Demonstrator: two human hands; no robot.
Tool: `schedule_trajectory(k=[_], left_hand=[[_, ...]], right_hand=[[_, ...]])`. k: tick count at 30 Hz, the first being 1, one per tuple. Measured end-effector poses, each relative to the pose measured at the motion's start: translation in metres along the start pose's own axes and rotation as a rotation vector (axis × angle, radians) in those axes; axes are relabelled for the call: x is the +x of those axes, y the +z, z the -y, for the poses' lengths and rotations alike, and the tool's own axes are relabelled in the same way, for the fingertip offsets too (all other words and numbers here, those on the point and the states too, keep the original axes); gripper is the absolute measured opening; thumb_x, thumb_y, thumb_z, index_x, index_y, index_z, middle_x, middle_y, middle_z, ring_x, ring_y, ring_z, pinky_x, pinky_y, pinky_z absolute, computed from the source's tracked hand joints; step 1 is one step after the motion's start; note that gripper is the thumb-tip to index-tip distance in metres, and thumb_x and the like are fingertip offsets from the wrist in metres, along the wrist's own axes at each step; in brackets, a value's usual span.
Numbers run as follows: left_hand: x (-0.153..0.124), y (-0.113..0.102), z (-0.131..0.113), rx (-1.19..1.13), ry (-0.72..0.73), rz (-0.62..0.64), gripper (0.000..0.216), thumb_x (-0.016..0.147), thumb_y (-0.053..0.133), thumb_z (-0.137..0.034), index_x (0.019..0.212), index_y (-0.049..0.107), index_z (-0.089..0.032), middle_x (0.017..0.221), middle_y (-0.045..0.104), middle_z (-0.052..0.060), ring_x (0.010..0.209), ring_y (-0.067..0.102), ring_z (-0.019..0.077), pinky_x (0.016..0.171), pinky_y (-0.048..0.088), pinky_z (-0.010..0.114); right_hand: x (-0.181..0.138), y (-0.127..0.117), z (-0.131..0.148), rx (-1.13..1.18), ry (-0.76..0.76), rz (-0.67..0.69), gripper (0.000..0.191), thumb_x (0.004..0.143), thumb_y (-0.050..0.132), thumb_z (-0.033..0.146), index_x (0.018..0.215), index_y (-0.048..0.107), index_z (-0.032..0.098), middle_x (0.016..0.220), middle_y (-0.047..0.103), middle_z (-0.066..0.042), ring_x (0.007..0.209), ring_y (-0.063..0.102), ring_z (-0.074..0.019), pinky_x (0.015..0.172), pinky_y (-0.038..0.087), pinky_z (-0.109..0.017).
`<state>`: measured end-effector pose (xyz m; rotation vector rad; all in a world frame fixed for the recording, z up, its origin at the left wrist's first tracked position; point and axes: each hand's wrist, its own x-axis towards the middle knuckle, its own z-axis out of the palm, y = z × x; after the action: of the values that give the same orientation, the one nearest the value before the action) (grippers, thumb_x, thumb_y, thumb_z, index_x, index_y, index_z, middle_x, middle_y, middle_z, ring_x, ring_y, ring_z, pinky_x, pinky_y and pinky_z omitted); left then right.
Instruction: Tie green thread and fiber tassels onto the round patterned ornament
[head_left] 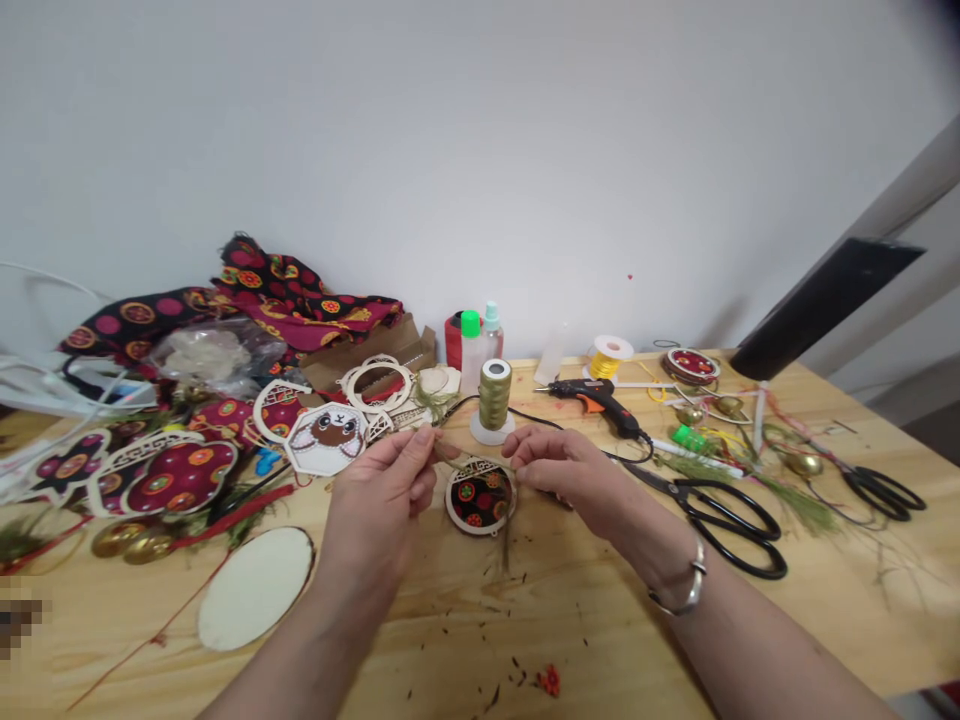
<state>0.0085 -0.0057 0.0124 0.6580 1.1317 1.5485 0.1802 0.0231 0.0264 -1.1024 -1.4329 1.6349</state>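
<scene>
My left hand (390,478) is closed, thumb against forefinger, pinching one end of an olive-green thread (474,460). Across from it, my right hand (559,468) pinches the same thread, which runs between the two hands. Just below lies a round wooden-framed ornament (480,503) with dark flowered fabric inside and a lattice top edge. A few thread ends hang down over its right side. Behind the hands stands a spool of olive thread (495,395) on a white base. Where exactly the fingertips meet the thread is hard to make out.
Left are patterned fabric (255,290), wooden frames, a sheep-face piece (330,440) and a white oval disc (259,588). Right are a glue gun (600,400), black-handled scissors (731,520), yellow thread spool (609,358) and a black roll (825,305). Bottles (471,355) stand behind; scraps litter the front.
</scene>
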Motion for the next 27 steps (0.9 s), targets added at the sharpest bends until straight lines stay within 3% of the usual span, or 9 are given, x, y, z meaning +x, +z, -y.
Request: schedule_trajectory(k=[7,12,16,20,24,27], left_hand=[[0.002,-0.002,-0.003,-0.028,-0.016,-0.034,0.014,0.065,0.072,-0.022,0.068,0.064,-0.010,0.058,0.063,0.002,0.038,0.034,-0.0002,0.036,0.023,0.010],[0.004,-0.002,-0.007,-0.085,-0.009,-0.061,0.014,0.063,0.073,-0.020,0.069,0.064,-0.011,0.056,0.061,0.000,0.039,0.035,-0.0001,0.036,0.024,0.010],[0.005,-0.004,-0.009,-0.107,0.025,-0.039,0.013,0.065,0.072,-0.020,0.068,0.063,-0.011,0.053,0.055,-0.003,0.038,0.033,0.0003,0.036,0.024,0.011],[0.006,-0.005,-0.010,-0.103,0.056,-0.039,0.012,0.067,0.070,-0.020,0.067,0.062,-0.012,0.050,0.052,-0.004,0.039,0.032,0.0014,0.035,0.025,0.011],[0.006,-0.005,-0.012,-0.093,0.059,-0.057,0.012,0.068,0.070,-0.020,0.065,0.060,-0.012,0.050,0.050,-0.005,0.039,0.031,0.0019,0.035,0.025,0.011],[0.007,-0.006,-0.014,-0.087,0.059,-0.057,0.013,0.069,0.069,-0.021,0.064,0.059,-0.013,0.051,0.050,-0.005,0.040,0.031,0.0019,0.035,0.024,0.011]], right_hand=[[0.001,-0.003,-0.001,-0.021,-0.001,0.039,0.006,0.053,0.055,0.019,0.049,0.055,0.014,0.084,0.053,-0.004,0.074,0.047,-0.0145,0.064,0.034,-0.027],[0.004,-0.015,-0.005,-0.012,0.032,0.100,0.006,0.055,0.054,0.018,0.050,0.054,0.014,0.089,0.053,-0.003,0.062,0.042,-0.0102,0.052,0.029,-0.025],[0.003,-0.030,-0.004,-0.018,-0.048,0.159,0.010,0.059,0.053,0.016,0.050,0.057,0.014,0.092,0.058,-0.007,0.083,0.050,-0.0178,0.067,0.036,-0.029],[-0.003,-0.038,0.004,0.072,-0.123,0.210,0.011,0.058,0.051,0.016,0.050,0.059,0.016,0.088,0.062,-0.007,0.096,0.051,-0.0224,0.084,0.035,-0.035],[-0.015,-0.043,0.019,0.113,-0.104,0.342,0.008,0.057,0.052,0.019,0.051,0.056,0.016,0.090,0.064,-0.009,0.096,0.052,-0.0240,0.081,0.037,-0.036],[-0.023,-0.054,0.027,0.170,-0.149,0.469,0.013,0.061,0.056,0.026,0.053,0.056,0.016,0.091,0.065,-0.010,0.084,0.058,-0.0236,0.078,0.040,-0.039]])
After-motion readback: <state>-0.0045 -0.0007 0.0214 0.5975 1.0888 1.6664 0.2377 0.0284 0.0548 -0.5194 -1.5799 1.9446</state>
